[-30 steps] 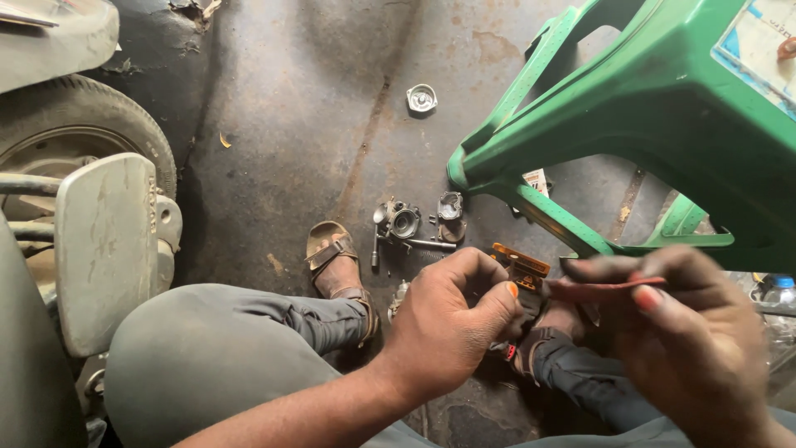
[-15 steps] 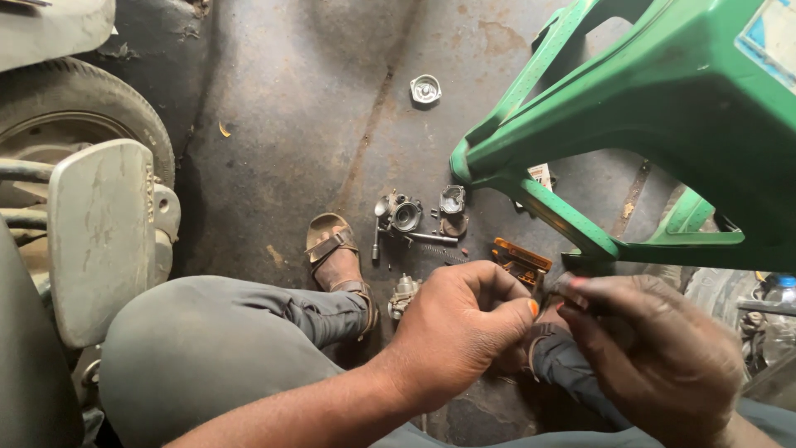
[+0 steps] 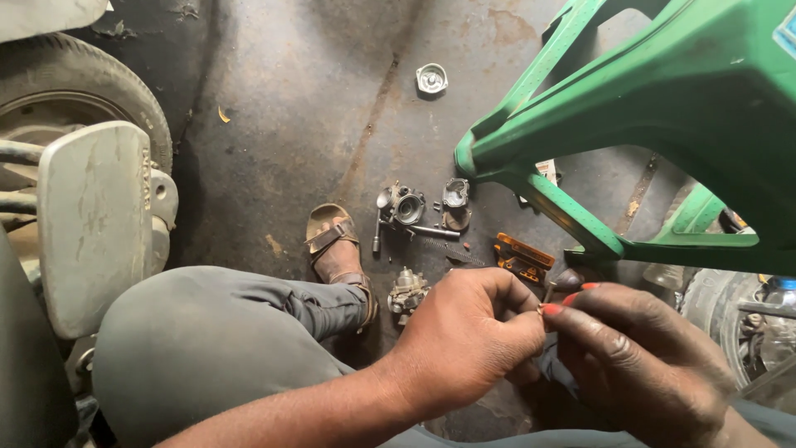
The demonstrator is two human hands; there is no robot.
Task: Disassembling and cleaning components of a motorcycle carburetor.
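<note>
My left hand (image 3: pixel 468 340) and my right hand (image 3: pixel 643 361) meet over my lap, fingertips touching. Between them is a thin dark rod (image 3: pixel 549 291). My right hand's fingers, with red nails, grip it, and my left thumb and forefinger pinch its end. Most of the rod is hidden by the fingers. Just beyond my left hand, a small metal carburettor body (image 3: pixel 406 292) lies on the floor beside my sandalled foot (image 3: pixel 336 249).
More carburettor parts (image 3: pixel 402 205) (image 3: pixel 454 203), a coiled spring (image 3: pixel 448 249), an orange tool holder (image 3: pixel 522 257) and a round metal cap (image 3: pixel 431 79) lie on the stained concrete. A green plastic stool (image 3: pixel 663 124) stands at the right. A tyre (image 3: pixel 75 91) and a grey panel (image 3: pixel 95 224) are at the left.
My hands have drawn closer together and lower in the view. The rod, held level in my right hand a second ago, now points up between the fingertips.
</note>
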